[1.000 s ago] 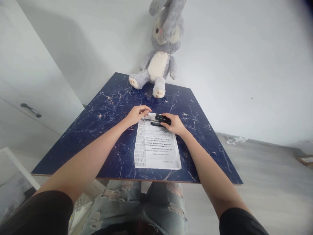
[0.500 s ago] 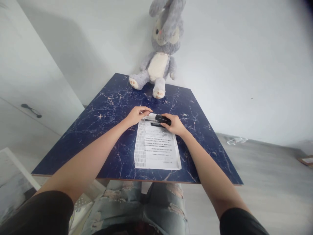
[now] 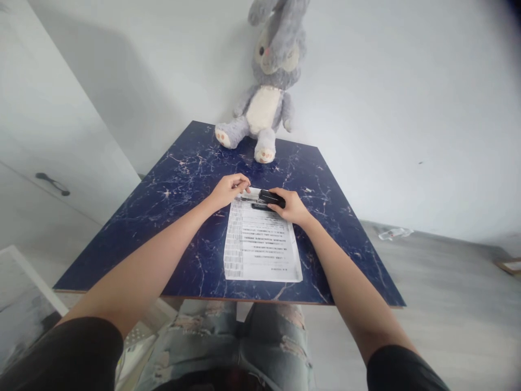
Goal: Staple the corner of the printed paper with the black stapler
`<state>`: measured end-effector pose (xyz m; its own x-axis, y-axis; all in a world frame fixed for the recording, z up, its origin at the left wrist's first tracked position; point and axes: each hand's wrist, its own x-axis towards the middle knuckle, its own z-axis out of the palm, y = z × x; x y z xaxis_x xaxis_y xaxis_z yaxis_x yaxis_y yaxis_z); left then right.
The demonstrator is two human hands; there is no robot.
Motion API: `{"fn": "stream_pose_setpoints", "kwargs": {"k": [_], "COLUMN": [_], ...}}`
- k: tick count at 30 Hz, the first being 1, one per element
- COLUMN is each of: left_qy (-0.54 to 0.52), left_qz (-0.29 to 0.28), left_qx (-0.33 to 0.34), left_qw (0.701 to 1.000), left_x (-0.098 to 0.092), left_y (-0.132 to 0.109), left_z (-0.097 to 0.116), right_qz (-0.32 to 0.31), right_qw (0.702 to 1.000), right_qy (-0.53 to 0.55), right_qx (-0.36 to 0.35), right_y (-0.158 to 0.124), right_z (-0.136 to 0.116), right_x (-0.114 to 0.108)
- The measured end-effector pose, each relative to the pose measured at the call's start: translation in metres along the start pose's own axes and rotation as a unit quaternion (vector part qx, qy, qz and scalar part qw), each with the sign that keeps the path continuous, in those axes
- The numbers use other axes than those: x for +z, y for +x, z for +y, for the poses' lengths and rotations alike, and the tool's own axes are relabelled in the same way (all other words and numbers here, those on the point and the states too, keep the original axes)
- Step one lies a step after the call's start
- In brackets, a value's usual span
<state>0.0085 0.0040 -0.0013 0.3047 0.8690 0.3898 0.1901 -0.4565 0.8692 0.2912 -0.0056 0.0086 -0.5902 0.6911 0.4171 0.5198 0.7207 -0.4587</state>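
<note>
Our left hand (image 3: pixel 231 190) curls tighter than before, contents unclear; our right hand (image 3: pixel 292 206) grips the stapler (image 3: pixel 270 196) crosswise, pointing left.

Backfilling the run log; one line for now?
right hand: holding black stapler over paper | left hand: beside stapler, curled | plush rabbit: on table

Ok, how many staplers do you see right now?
1: the black stapler, held in the right hand over the far end of the printed paper. No other shows.
</note>
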Motion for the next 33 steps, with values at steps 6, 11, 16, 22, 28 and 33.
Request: {"fn": "stream_pose_setpoints", "kwargs": {"k": [6, 11, 16, 22, 28, 33], "left_qy": [0.035, 0.051, 0.059, 0.107, 0.131, 0.137], "left_qz": [0.006, 0.014, -0.021, -0.082, -0.104, -0.088], "left_qx": [0.004, 0.016, 0.006, 0.029, 0.036, 0.025], "left_qw": [0.999, 0.998, 0.998, 0.991, 0.985, 0.986], "left_x": [-0.0014, -0.0014, -0.0020, -0.0016, 0.0001, 0.0008], "left_y": [0.0004, 0.0012, -0.0014, -0.0046, -0.0046, -0.0047], "left_z": [0.0009, 0.0026, 0.0062, 0.0063, 0.0073, 0.0092], "right_qz": [0.000, -0.002, -0.002, -0.005, -0.005, -0.002], "right_qw": [1.000, 1.000, 1.000, 1.000, 1.000, 1.000], "right_qy": [0.004, 0.004, 0.006, 0.005, 0.004, 0.005], "right_qx": [0.000, 0.001, -0.003, 0.001, 0.000, -0.003], "right_y": [-0.0001, -0.0004, -0.0004, 0.0002, -0.0001, -0.0006], "right_z": [-0.0008, 0.0012, 0.0022, 0.0006, 0.0030, 0.0048], "right_x": [-0.0003, 0.0004, 0.0005, -0.0001, 0.0009, 0.0013]}}
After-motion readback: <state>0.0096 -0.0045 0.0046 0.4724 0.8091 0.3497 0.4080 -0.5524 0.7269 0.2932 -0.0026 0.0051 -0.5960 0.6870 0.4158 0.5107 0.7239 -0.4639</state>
